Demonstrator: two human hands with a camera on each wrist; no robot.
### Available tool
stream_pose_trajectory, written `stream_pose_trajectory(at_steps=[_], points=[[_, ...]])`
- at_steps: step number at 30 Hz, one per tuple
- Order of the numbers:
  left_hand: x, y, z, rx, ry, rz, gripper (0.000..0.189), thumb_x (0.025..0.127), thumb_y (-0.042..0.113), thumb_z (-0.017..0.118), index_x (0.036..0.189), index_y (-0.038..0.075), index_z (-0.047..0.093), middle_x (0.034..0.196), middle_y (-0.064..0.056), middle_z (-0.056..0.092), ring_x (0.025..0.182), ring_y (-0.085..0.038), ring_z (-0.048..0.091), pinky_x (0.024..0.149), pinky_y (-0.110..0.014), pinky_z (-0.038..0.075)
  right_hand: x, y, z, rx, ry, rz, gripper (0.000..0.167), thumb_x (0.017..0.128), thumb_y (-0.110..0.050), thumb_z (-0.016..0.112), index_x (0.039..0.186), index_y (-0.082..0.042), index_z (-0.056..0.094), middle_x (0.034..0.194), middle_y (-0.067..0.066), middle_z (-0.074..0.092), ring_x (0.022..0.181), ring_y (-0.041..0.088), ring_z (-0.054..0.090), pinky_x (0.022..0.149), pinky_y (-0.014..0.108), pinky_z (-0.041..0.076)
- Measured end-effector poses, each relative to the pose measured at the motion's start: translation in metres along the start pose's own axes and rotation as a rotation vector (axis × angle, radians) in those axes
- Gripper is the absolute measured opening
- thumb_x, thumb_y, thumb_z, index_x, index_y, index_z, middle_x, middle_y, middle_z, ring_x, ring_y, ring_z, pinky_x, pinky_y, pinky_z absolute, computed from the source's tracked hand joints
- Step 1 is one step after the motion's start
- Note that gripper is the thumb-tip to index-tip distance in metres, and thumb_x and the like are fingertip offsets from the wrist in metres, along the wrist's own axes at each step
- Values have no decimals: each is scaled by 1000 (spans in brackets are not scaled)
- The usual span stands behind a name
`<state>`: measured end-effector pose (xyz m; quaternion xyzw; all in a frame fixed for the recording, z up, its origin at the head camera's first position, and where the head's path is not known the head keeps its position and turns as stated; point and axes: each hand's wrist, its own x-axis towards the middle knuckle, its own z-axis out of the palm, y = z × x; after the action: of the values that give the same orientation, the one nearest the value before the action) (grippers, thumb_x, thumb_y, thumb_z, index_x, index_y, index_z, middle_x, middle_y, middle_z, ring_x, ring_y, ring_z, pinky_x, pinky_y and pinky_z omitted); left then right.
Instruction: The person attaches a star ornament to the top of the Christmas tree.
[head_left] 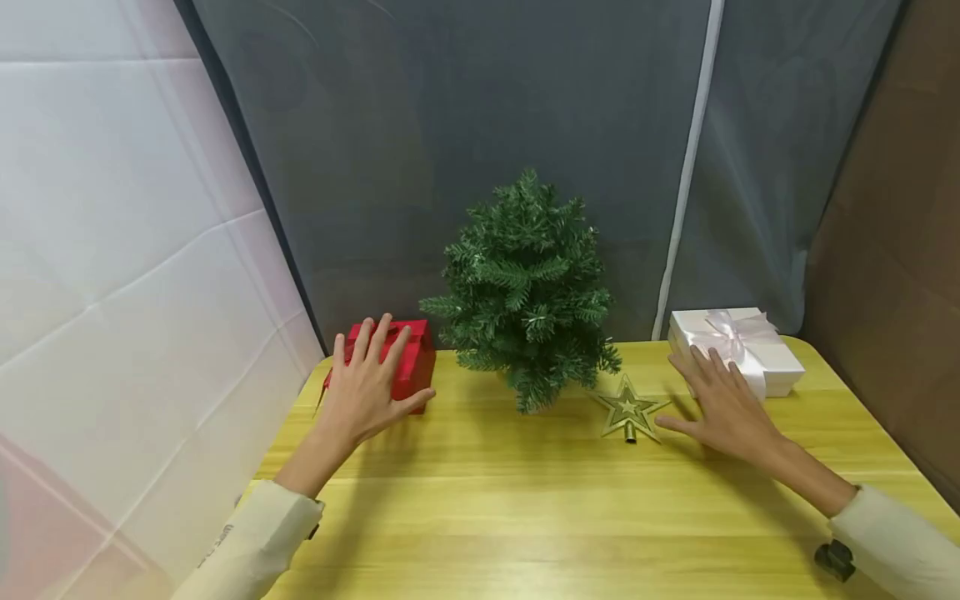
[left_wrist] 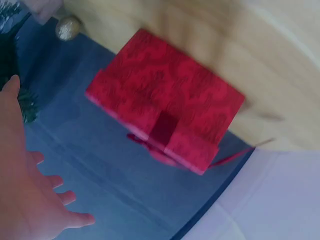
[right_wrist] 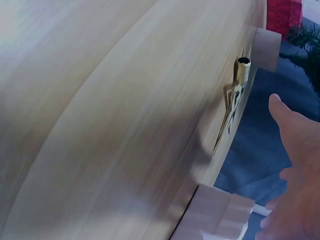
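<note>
My left hand (head_left: 363, 398) hovers with spread fingers in front of a red gift box (head_left: 417, 367), overlapping it in the head view. Paisley-like patterning and a dark red ribbon show on the box (left_wrist: 170, 95) in the left wrist view. On the other side, my right hand (head_left: 722, 410) also has its fingers spread, held before a white gift box (head_left: 780, 367) with a pale satin bow. Neither hand grips anything. A gold star tree topper (head_left: 628, 407) lies on the table left of my right hand, its socket facing me.
A small green artificial Christmas tree (head_left: 528, 283) stands at the back middle, on a pale block base (right_wrist: 266, 49). Near that base is a gold ball (left_wrist: 67, 28). Grey cloth hangs behind the wooden table (head_left: 480, 517); a white sheet (head_left: 135, 250) and brown panel (head_left: 892, 233) flank it.
</note>
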<state>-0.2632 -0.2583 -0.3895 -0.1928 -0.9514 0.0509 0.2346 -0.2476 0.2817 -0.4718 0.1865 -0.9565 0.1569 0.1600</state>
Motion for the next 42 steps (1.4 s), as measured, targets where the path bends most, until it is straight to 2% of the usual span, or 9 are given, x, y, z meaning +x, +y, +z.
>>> stream_pose_trajectory(at_steps=[3, 6, 9, 11, 16, 22, 32, 36, 42], points=[[5, -4, -11, 20, 7, 5, 104, 85, 74, 65, 165, 14, 33, 169, -20, 23, 153, -44, 23, 118, -73, 16, 0, -6, 3, 25, 13, -39, 100, 84, -58, 81, 160, -9, 39, 164, 31, 28, 146, 59, 28, 112, 73, 28], [11, -7, -22, 23, 22, 6, 103, 86, 73, 63, 165, 15, 32, 169, -19, 24, 153, -44, 23, 118, -73, 16, 3, -12, 6, 60, 11, -65, 93, 86, -51, 83, 158, -7, 43, 161, 30, 33, 142, 57, 37, 98, 69, 46], [17, -9, -33, 18, 48, 10, 101, 87, 72, 62, 165, 15, 32, 169, -19, 25, 153, -43, 24, 118, -72, 17, 6, -16, 8, 100, -13, -86, 87, 89, -44, 83, 156, -6, 45, 156, 30, 42, 136, 54, 47, 87, 65, 53], [21, -10, -39, 22, 61, 18, 100, 88, 72, 62, 165, 15, 32, 169, -19, 25, 153, -43, 24, 118, -72, 17, 7, -17, 10, 127, -32, -98, 82, 91, -40, 82, 155, -4, 47, 152, 29, 48, 134, 51, 50, 89, 64, 54], [30, -12, -53, 26, 86, 54, 98, 90, 70, 61, 165, 15, 30, 169, -18, 24, 153, -42, 24, 118, -71, 18, 12, -15, 17, 187, -77, -115, 75, 93, -30, 81, 152, 3, 48, 146, 31, 54, 131, 50, 54, 102, 65, 47], [37, -13, -67, 8, 107, 66, 94, 93, 67, 60, 165, 16, 30, 169, -16, 25, 153, -42, 26, 119, -70, 19, 16, -12, 24, 221, -134, -100, 75, 92, -27, 83, 150, 7, 49, 142, 32, 56, 129, 51, 56, 104, 64, 45], [55, -10, -90, -26, 167, 90, 88, 97, 64, 58, 166, 18, 29, 168, -15, 29, 151, -41, 30, 119, -69, 22, 20, -14, 27, 191, -258, -100, 75, 89, -30, 84, 142, 14, 54, 127, 32, 65, 113, 45, 65, 93, 57, 54], [65, -7, -101, -16, 176, 110, 81, 100, 58, 53, 166, 18, 28, 168, -16, 30, 150, -41, 31, 118, -69, 24, 20, -16, 28, 193, -258, -111, 78, 86, -30, 87, 141, 15, 54, 122, 33, 63, 110, 46, 64, 92, 56, 55], [77, -1, -112, -47, 187, 115, 77, 101, 56, 47, 167, 20, 27, 166, -15, 33, 150, -41, 33, 118, -67, 26, 19, -16, 27, 291, -248, -35, 85, 81, -28, 91, 143, 16, 52, 119, 29, 57, 104, 41, 62, 89, 55, 55]])
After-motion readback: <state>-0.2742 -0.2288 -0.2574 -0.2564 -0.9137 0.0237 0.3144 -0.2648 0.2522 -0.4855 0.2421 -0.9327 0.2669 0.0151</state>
